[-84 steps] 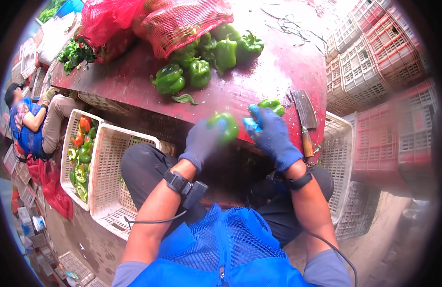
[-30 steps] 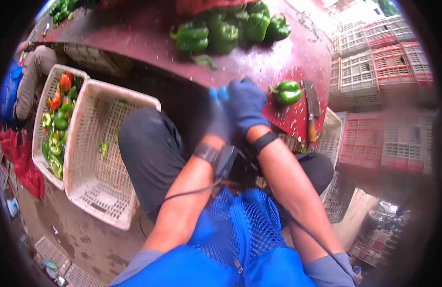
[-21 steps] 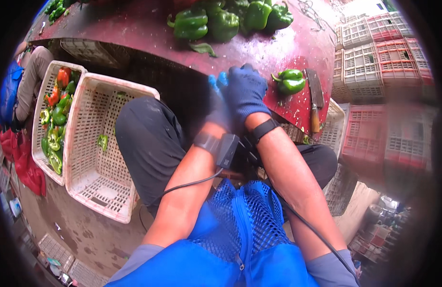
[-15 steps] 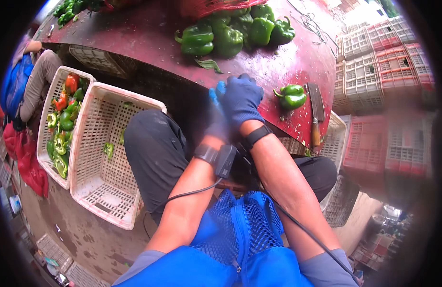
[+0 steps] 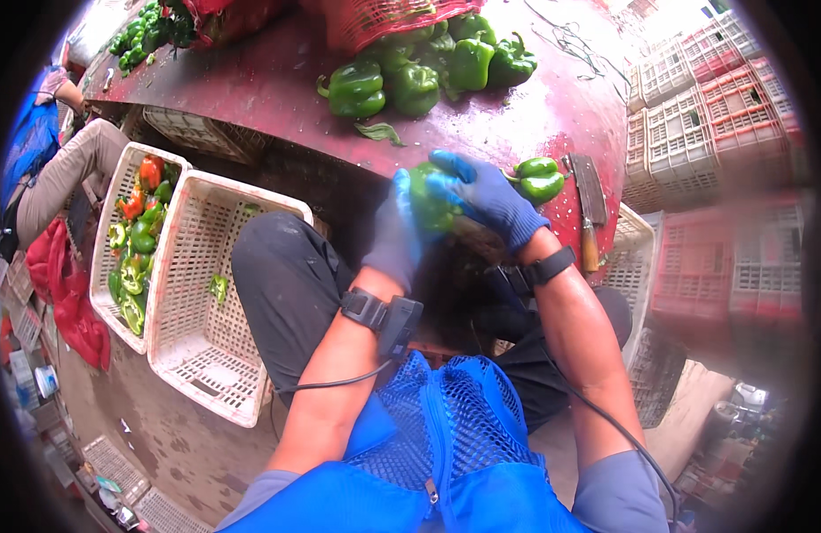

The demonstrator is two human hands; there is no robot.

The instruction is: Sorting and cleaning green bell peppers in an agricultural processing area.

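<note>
A green bell pepper [image 5: 431, 197], smeared by motion, is between my two gloved hands above the near edge of the red table [image 5: 313, 102]. My left hand [image 5: 397, 226], blurred, presses on its left side. My right hand [image 5: 486, 195] wraps its right side, with blue-coated fingers curled over it. Another bell pepper [image 5: 536, 180] lies on the table just beyond my right hand. Beside that pepper rests a cleaver [image 5: 588, 200] with a wooden handle. Several whole peppers [image 5: 412, 87] are heaped farther back, partly under a red mesh bag [image 5: 384, 25].
To my left stand a white crate [image 5: 170, 306] with a few pepper pieces and a narrower crate [image 5: 99, 275] of red and green peppers. A seated person [image 5: 68, 178] is beyond them. Stacked crates [image 5: 681, 151] rise at right; another crate [image 5: 637, 253] sits under the table edge.
My hands, close together before, have moved apart, and a green bell pepper now shows between them. My right hand has shifted right. The view has tilted slightly.
</note>
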